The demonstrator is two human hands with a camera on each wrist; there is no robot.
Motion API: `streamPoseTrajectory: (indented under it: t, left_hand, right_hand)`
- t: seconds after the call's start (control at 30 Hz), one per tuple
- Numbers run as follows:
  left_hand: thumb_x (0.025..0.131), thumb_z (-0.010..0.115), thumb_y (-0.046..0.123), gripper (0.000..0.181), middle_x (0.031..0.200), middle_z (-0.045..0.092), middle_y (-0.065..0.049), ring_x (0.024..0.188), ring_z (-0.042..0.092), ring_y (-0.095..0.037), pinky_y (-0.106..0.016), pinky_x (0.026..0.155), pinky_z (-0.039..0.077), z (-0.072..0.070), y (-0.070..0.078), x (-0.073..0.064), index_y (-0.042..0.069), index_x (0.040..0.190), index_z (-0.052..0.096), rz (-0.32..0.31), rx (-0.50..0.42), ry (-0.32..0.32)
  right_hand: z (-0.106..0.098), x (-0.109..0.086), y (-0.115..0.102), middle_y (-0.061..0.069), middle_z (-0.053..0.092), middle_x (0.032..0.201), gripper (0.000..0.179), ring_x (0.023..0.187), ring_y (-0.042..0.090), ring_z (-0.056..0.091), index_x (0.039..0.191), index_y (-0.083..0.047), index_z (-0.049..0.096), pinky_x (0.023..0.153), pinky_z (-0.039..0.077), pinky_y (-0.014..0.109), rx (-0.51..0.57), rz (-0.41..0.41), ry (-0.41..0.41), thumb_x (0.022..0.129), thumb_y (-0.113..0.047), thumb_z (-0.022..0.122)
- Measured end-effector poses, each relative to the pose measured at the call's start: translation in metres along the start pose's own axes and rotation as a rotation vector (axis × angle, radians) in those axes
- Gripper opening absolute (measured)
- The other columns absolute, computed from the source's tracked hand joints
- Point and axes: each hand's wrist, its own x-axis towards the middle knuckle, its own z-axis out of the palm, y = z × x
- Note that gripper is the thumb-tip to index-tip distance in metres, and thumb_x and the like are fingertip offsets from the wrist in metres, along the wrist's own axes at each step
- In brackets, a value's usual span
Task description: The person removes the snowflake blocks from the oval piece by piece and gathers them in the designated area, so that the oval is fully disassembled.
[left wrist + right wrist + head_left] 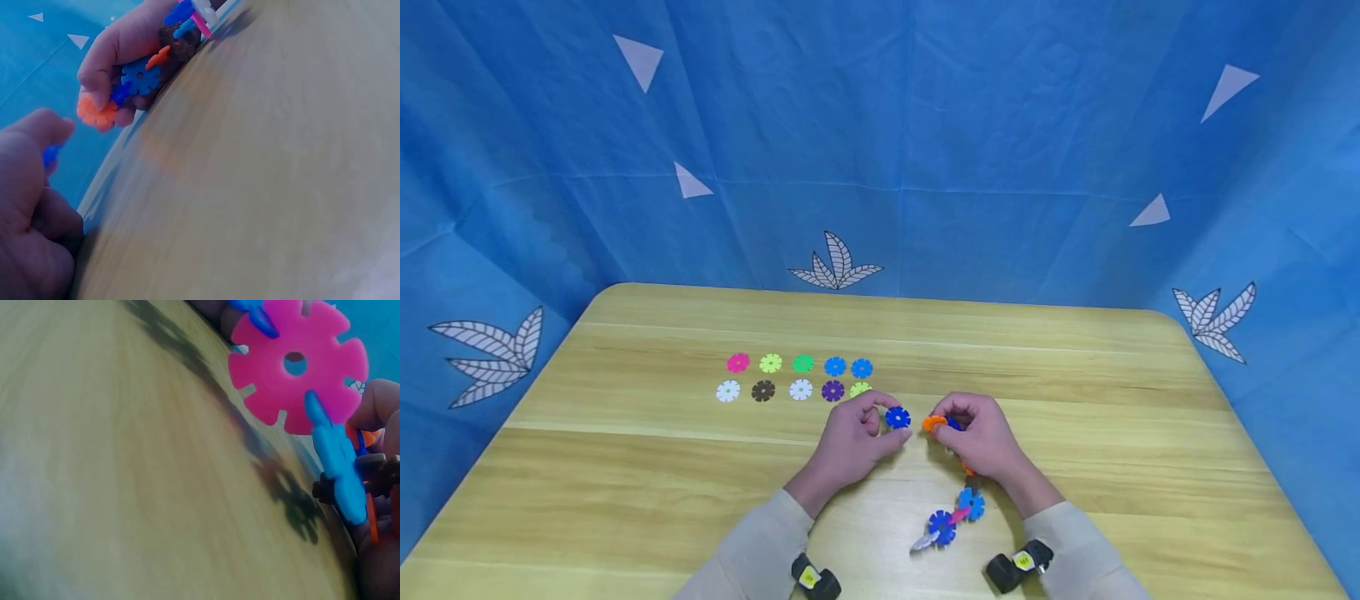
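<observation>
Between thumb and fingers, my left hand (855, 443) pinches a single dark blue notched disc (898, 417). Across a small gap from it, my right hand (988, 437) grips an orange notched disc (934, 423), the upper end of a chain of interlocked discs. From the right hand the chain hangs down toward me; a light blue disc (971, 504), a pink disc (297, 362), another blue disc (942, 527) and a white disc (925, 542) at its tail show. In the left wrist view a brown disc (180, 44) sits partway along the chain.
Two rows of loose notched discs lie on the wooden table (625, 467) left of centre, among them a pink disc (738, 362), a brown disc (763, 391) and a purple disc (832, 391). A yellow-green disc (861, 389) is partly covered by the left hand. Behind hangs a blue cloth (985, 150).
</observation>
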Motion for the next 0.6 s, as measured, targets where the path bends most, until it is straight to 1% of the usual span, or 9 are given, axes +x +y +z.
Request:
streamPoseTrajectory:
  t: [0.17,0.3,0.4,0.5,0.6]
  left_hand:
    - [0.083,0.083,0.013,0.033,0.061,0.037,0.005,0.053,0.035,-0.009,-0.029,0.068,0.045,-0.004,0.001,-0.002,0.013,0.110,0.065,-0.030,0.003,0.021]
    - [0.082,0.084,0.016,0.035,0.060,0.036,0.005,0.053,0.034,-0.010,-0.027,0.061,0.041,-0.008,0.002,-0.004,0.015,0.112,0.064,-0.050,-0.020,0.028]
    - [0.082,0.084,0.019,0.038,0.061,0.036,0.005,0.054,0.034,-0.011,-0.025,0.056,0.036,-0.012,0.002,-0.005,0.012,0.114,0.064,-0.051,-0.024,0.029]
    - [0.082,0.085,0.021,0.040,0.061,0.035,0.005,0.054,0.033,-0.012,-0.024,0.054,0.033,-0.017,0.002,-0.006,0.011,0.115,0.064,-0.051,-0.020,0.048]
    - [0.082,0.085,0.021,0.038,0.061,0.034,0.005,0.054,0.032,-0.012,-0.025,0.054,0.033,-0.024,0.001,-0.008,0.012,0.113,0.064,-0.047,-0.015,0.078]
  right_hand:
    - [0.002,0.001,0.000,0.009,0.065,0.072,0.014,0.055,0.008,0.047,0.083,0.002,0.069,0.052,0.040,0.022,-0.018,-0.018,-0.003,0.079,0.015,0.067]
    - [0.002,0.001,0.001,0.006,0.066,0.074,0.016,0.058,0.010,0.049,0.083,-0.004,0.070,0.055,0.043,0.023,-0.029,-0.012,-0.004,0.079,0.012,0.070]
    - [0.002,0.001,0.001,0.002,0.066,0.074,0.017,0.059,0.012,0.050,0.083,-0.008,0.071,0.056,0.043,0.024,-0.025,-0.001,-0.005,0.080,0.008,0.071]
    - [0.001,0.000,0.001,0.002,0.065,0.073,0.017,0.058,0.013,0.049,0.082,-0.010,0.070,0.056,0.042,0.024,-0.027,0.003,-0.003,0.079,0.007,0.071]
    - [0.000,0.000,0.001,0.001,0.065,0.072,0.018,0.056,0.013,0.048,0.082,-0.011,0.070,0.054,0.040,0.023,-0.033,0.006,0.000,0.079,0.006,0.070]
